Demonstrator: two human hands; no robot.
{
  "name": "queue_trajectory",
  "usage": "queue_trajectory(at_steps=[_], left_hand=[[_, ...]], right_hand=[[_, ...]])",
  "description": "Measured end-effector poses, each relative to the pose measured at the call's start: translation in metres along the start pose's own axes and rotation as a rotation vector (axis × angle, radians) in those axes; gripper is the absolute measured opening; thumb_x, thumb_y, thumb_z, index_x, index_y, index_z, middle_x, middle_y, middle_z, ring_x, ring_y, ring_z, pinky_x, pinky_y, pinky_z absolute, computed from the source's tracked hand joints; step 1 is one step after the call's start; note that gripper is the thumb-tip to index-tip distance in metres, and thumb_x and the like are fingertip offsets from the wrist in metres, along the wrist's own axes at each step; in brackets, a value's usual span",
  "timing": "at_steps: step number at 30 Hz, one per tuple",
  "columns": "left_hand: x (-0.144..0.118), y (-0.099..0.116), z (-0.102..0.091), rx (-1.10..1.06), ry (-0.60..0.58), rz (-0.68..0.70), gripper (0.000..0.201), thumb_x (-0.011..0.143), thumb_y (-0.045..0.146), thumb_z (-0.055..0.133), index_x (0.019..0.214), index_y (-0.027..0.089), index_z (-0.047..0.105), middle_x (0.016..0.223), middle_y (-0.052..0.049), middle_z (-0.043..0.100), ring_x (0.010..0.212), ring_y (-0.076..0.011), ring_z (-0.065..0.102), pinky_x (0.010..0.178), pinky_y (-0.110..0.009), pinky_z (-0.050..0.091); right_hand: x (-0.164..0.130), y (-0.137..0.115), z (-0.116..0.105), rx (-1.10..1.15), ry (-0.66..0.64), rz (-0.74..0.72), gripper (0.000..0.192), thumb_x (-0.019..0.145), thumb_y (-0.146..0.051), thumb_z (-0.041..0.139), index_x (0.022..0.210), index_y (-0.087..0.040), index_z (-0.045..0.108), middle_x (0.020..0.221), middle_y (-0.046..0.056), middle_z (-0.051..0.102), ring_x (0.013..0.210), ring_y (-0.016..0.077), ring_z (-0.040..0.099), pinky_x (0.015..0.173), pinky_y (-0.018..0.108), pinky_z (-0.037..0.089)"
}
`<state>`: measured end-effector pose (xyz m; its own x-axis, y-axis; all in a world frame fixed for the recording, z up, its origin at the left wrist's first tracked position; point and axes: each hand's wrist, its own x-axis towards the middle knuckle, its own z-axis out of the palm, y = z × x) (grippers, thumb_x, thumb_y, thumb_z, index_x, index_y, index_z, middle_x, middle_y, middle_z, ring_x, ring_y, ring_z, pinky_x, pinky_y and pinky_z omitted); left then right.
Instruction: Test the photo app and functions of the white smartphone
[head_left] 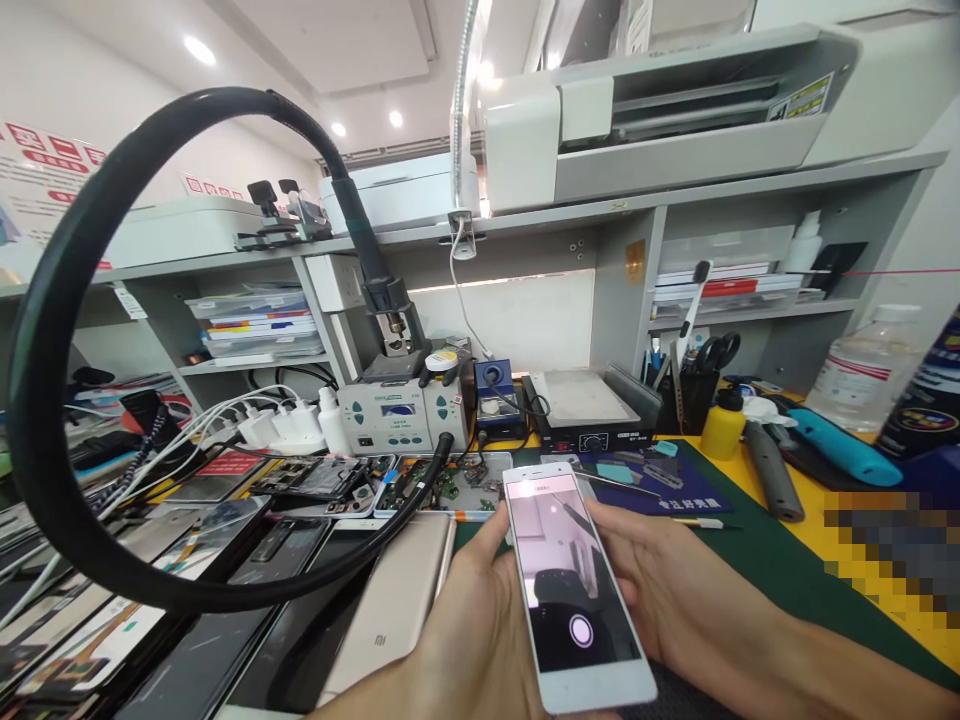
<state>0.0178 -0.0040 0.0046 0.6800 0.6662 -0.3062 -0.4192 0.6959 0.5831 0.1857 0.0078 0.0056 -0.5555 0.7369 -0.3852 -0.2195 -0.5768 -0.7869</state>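
White smartphone point(574, 585) held screen-up at near centre, above the green mat point(765, 570) on the worktop; left hand point(465, 640) grip closed on its left edge, right hand point(667, 590) closed on its right.

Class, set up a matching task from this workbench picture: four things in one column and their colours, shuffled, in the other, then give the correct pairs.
Things
1. phone held in both hands
2. squat bottle beside the pen cup
3. looping hose at the left
4. tool handle lying at the right

Colours
A. black
B. turquoise
C. white
D. yellow

Pairs: 1-C, 2-D, 3-A, 4-B

The left hand and right hand grip the phone from either side.
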Motion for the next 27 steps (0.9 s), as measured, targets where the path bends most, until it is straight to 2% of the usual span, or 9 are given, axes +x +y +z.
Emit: queue_trajectory(at_steps=[4,8,10,13,16,19,23,27], left_hand=[[-0.002,-0.002,-0.001,0.024,0.064,0.009,0.083,0.095,0.071,0.018,0.115,0.010,0.070,0.113,-0.022,0.074,0.081,-0.0305,0.073,0.054,-0.036,0.055],[-0.005,-0.007,-0.004,0.052,0.093,-0.018,0.081,0.092,0.075,0.030,0.121,0.009,0.068,0.104,-0.021,0.077,0.072,-0.0270,0.073,0.058,-0.034,0.055],[-0.006,-0.008,-0.007,0.048,0.100,-0.032,0.076,0.092,0.071,0.039,0.121,0.008,0.069,0.101,-0.020,0.078,0.067,-0.0239,0.072,0.060,-0.033,0.055],[-0.006,-0.008,-0.012,0.013,0.071,-0.054,0.066,0.094,0.061,0.048,0.121,0.005,0.070,0.100,-0.022,0.078,0.072,-0.0257,0.074,0.067,-0.034,0.055],[-0.003,-0.007,-0.019,-0.016,0.054,-0.056,0.059,0.095,0.056,0.050,0.127,0.010,0.069,0.101,-0.018,0.079,0.078,-0.0314,0.075,0.076,-0.042,0.057],[-0.001,-0.006,-0.023,-0.025,0.077,-0.029,0.055,0.095,0.052,0.051,0.132,0.015,0.067,0.105,-0.016,0.079,0.087,-0.0354,0.075,0.077,-0.046,0.057],[-0.001,-0.004,-0.022,-0.021,0.094,-0.023,0.055,0.095,0.052,0.050,0.131,0.013,0.067,0.108,-0.017,0.078,0.094,-0.0371,0.075,0.081,-0.048,0.057],[-0.001,-0.006,-0.021,-0.026,0.094,-0.024,0.057,0.095,0.053,0.051,0.130,0.011,0.067,0.108,-0.018,0.078,0.096,-0.0373,0.074,0.085,-0.049,0.056]], right_hand=[[0.001,0.001,-0.001,-0.007,-0.028,-0.003,0.043,0.090,-0.063,0.057,0.093,-0.020,0.062,0.062,-0.006,0.030,0.058,0.0115,0.033,0.064,0.026,0.033],[0.000,0.001,-0.001,-0.022,-0.040,-0.010,0.043,0.092,-0.061,0.053,0.090,-0.019,0.061,0.062,-0.007,0.028,0.057,0.0109,0.031,0.063,0.025,0.033],[0.001,0.000,-0.001,-0.027,-0.053,-0.013,0.043,0.094,-0.060,0.050,0.089,-0.019,0.061,0.061,-0.007,0.028,0.055,0.0105,0.028,0.062,0.024,0.033],[0.003,-0.002,-0.003,-0.037,-0.070,-0.002,0.043,0.097,-0.057,0.044,0.083,-0.019,0.058,0.058,-0.007,0.027,0.054,0.0107,0.025,0.062,0.024,0.032],[0.005,-0.002,-0.004,-0.032,-0.071,-0.011,0.039,0.095,-0.056,0.046,0.080,-0.020,0.053,0.060,-0.007,0.029,0.054,0.0104,0.024,0.062,0.024,0.033],[0.004,-0.001,-0.005,-0.038,-0.070,-0.025,0.038,0.096,-0.054,0.045,0.081,-0.020,0.053,0.062,-0.007,0.030,0.054,0.0100,0.022,0.062,0.023,0.032],[0.004,-0.002,-0.004,-0.045,-0.072,-0.020,0.041,0.097,-0.055,0.042,0.078,-0.019,0.053,0.061,-0.007,0.028,0.054,0.0102,0.021,0.062,0.023,0.033],[0.004,-0.003,-0.003,-0.034,-0.061,-0.021,0.041,0.095,-0.056,0.046,0.077,-0.019,0.051,0.063,-0.007,0.029,0.054,0.0101,0.020,0.062,0.023,0.032]])
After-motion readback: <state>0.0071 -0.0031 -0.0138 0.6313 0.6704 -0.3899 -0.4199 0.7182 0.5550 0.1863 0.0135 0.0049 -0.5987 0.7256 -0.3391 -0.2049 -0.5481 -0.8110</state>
